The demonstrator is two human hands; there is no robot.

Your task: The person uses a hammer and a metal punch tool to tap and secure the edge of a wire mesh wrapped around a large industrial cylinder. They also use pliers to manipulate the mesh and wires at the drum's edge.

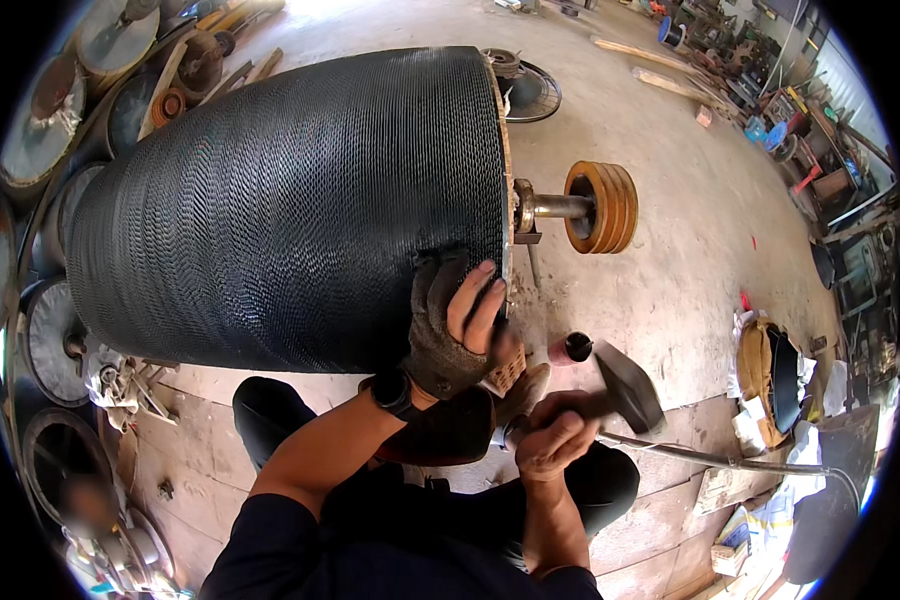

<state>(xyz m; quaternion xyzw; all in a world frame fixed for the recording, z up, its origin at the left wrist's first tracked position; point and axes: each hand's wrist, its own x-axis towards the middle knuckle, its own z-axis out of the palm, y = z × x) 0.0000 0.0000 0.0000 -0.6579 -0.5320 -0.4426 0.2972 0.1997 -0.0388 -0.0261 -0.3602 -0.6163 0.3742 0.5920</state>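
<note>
A large drum [300, 200] wrapped in ridged black material lies on its side before me. My left hand [450, 330], in a dark glove that leaves two fingertips bare, rests on it near the right end. Its fingers are stretched out along the surface and rim; the thumb side is blurred, and whether anything small is under it cannot be seen. My right hand [550, 440] is closed around the handle of a hammer [630, 390], held apart from the drum, with the steel head pointing right. A dark watch [396, 395] is on my left wrist.
A shaft with a grooved orange pulley [602, 207] juts from the drum's right end. A small open can [572, 348] and a perforated brick [507, 370] stand close to my right hand. A hose [720, 460] runs rightward. Round metal drums line the left; an open sack [765, 380] sits right.
</note>
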